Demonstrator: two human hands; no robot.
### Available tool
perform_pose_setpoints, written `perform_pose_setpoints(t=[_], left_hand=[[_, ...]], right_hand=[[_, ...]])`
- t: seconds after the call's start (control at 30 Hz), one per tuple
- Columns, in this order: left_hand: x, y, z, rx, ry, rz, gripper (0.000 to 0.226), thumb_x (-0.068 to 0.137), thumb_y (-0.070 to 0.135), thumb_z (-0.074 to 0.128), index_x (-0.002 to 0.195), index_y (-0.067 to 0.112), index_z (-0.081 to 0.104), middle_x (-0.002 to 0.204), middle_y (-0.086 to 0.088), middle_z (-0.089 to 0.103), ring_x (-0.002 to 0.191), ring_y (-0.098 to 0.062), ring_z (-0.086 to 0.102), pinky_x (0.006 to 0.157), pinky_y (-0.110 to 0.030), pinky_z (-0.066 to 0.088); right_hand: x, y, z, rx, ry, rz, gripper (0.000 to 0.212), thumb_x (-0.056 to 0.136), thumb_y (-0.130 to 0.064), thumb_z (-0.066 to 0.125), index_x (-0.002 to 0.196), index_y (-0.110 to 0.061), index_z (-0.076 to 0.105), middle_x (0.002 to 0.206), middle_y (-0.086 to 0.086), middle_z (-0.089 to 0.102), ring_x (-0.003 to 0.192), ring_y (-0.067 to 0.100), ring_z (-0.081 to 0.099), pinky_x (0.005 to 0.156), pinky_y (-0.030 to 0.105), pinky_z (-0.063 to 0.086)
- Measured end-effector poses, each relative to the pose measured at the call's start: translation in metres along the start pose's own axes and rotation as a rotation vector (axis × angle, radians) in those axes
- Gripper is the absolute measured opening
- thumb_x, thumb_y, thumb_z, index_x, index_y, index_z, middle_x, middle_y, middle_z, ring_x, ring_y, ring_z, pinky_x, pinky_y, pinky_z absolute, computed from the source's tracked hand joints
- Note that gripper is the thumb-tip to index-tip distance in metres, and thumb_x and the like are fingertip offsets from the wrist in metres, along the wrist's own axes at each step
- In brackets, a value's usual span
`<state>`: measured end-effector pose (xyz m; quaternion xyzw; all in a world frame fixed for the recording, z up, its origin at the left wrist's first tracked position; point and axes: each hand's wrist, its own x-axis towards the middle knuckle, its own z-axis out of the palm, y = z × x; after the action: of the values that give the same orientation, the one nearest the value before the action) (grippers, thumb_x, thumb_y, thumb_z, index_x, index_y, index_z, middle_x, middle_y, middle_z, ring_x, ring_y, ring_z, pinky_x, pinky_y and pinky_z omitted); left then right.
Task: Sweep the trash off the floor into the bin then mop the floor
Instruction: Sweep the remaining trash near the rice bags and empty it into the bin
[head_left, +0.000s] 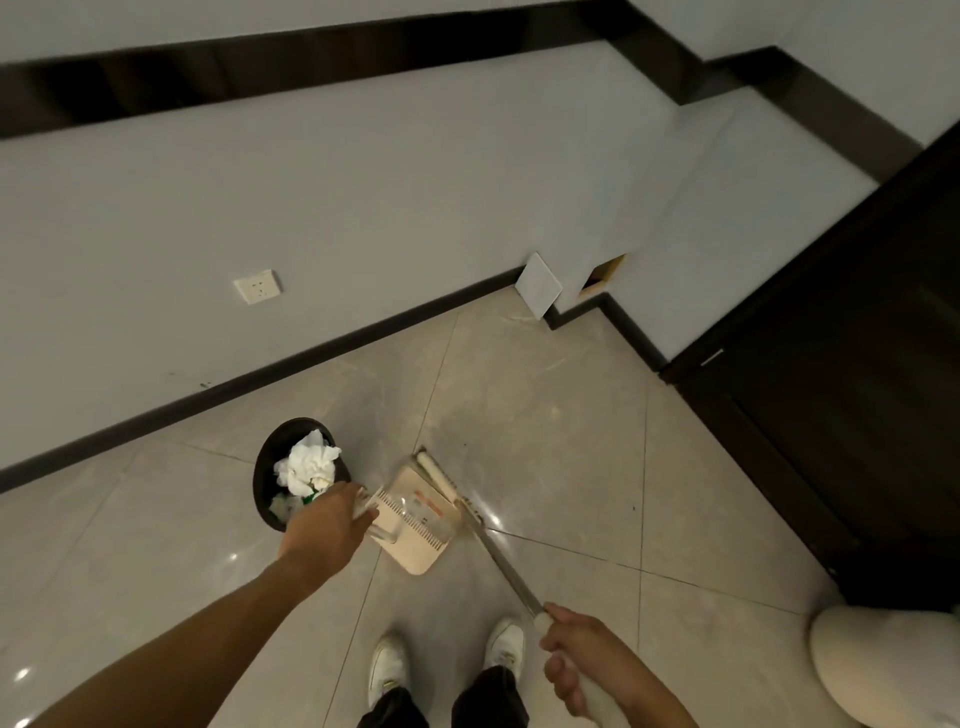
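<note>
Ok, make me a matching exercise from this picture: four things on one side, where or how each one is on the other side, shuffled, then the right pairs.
Things:
1. bin
2. dustpan
3. broom
4. white panel

States:
A. leaning against the wall
B. gripped by the right hand
C. holds crumpled white paper
D. gripped by the left hand

Pairs: 1-C, 2-D, 3-B, 4-A

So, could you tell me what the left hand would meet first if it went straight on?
The dustpan: the left hand seems to grip its handle, with the broom just beyond.
</note>
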<state>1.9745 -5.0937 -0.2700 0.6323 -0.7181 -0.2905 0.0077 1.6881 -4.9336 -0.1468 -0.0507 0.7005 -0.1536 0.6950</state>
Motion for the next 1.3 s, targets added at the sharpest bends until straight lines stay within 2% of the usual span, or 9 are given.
perform_pose_setpoints(t=[0.33,0.47,0.6,0.63,0.67,0.73,0.93,1.1,1.3], left_hand=[[-0.018,-0.012,-0.06,0.12,0.043,0.417,0.024,0.086,0.036,0.08,0.104,0.023,0.072,0.089,0.006,0.074,0.067,-0.015,0.07,0.058,-0.026,0.055],[-0.038,-0.027,-0.118,0.143,0.01,0.397,0.023,0.092,0.052,0.063,0.112,0.039,0.063,0.099,0.019,0.068,0.08,-0.005,0.064,0.071,-0.016,0.048],[-0.072,-0.035,-0.165,0.165,0.13,0.405,0.03,0.093,0.057,0.057,0.117,0.041,0.063,0.106,0.023,0.067,0.081,-0.001,0.061,0.067,-0.006,0.036],[-0.083,-0.034,-0.174,0.169,0.164,0.398,0.034,0.093,0.061,0.053,0.118,0.041,0.063,0.108,0.024,0.066,0.083,-0.002,0.063,0.068,-0.007,0.037],[-0.093,-0.033,-0.181,0.173,0.191,0.385,0.038,0.092,0.065,0.049,0.119,0.042,0.062,0.109,0.024,0.065,0.084,-0.003,0.064,0.068,-0.008,0.038],[-0.116,-0.028,-0.193,0.166,0.25,0.363,0.044,0.091,0.07,0.043,0.119,0.043,0.062,0.108,0.025,0.064,0.083,-0.004,0.065,0.067,-0.013,0.043],[-0.19,-0.001,-0.218,0.212,0.451,0.296,0.033,0.093,0.053,0.065,0.119,0.033,0.067,0.108,0.018,0.067,0.078,-0.003,0.062,0.062,-0.008,0.035],[-0.272,0.024,-0.234,0.345,0.632,0.261,0.04,0.093,0.061,0.048,0.114,0.033,0.066,0.103,0.017,0.067,0.07,-0.011,0.067,0.052,-0.025,0.048],[-0.348,0.037,-0.228,0.566,0.571,0.285,0.031,0.088,0.042,0.075,0.115,0.03,0.066,0.103,0.014,0.067,0.062,-0.015,0.067,0.049,-0.025,0.046]], right_hand=[[-0.022,-0.042,0.027,0.206,0.005,-0.15,0.032,0.093,0.004,0.045,0.124,-0.007,0.048,0.061,0.007,0.05,0.045,0.01,0.039,0.037,0.017,0.031],[-0.035,-0.065,0.035,0.24,0.022,-0.196,0.039,0.095,0.001,0.046,0.131,-0.014,0.054,0.059,0.006,0.05,0.043,0.009,0.039,0.034,0.016,0.031],[-0.056,-0.086,0.045,0.25,-0.013,-0.25,0.036,0.096,0.001,0.048,0.132,0.005,0.046,0.06,0.006,0.049,0.045,0.008,0.039,0.035,0.015,0.035],[-0.062,-0.089,0.046,0.255,-0.034,-0.272,0.045,0.097,0.001,0.048,0.135,0.002,0.024,0.06,0.005,0.049,0.045,0.007,0.04,0.034,0.015,0.035],[-0.067,-0.091,0.046,0.283,-0.066,-0.295,0.023,0.097,0.001,0.049,0.1,-0.021,0.041,0.059,0.005,0.049,0.043,0.007,0.041,0.033,0.015,0.035],[-0.078,-0.093,0.043,0.311,-0.111,-0.322,0.012,0.099,0.0,0.049,0.102,-0.011,0.052,0.059,0.004,0.048,0.041,0.005,0.042,0.032,0.015,0.035],[-0.099,-0.078,0.018,0.435,-0.281,-0.342,0.018,0.099,0.0,0.05,0.09,-0.015,0.047,0.06,0.002,0.042,0.038,0.005,0.039,0.028,0.015,0.031],[-0.136,-0.04,-0.004,0.356,-0.354,-0.422,0.018,0.1,-0.003,0.05,0.088,-0.015,0.047,0.061,0.001,0.043,0.038,0.003,0.039,0.029,0.014,0.032],[-0.16,0.014,-0.016,0.278,-0.389,-0.408,0.018,0.1,0.0,0.049,0.089,-0.015,0.047,0.063,0.003,0.045,0.04,0.003,0.039,0.031,0.015,0.034]])
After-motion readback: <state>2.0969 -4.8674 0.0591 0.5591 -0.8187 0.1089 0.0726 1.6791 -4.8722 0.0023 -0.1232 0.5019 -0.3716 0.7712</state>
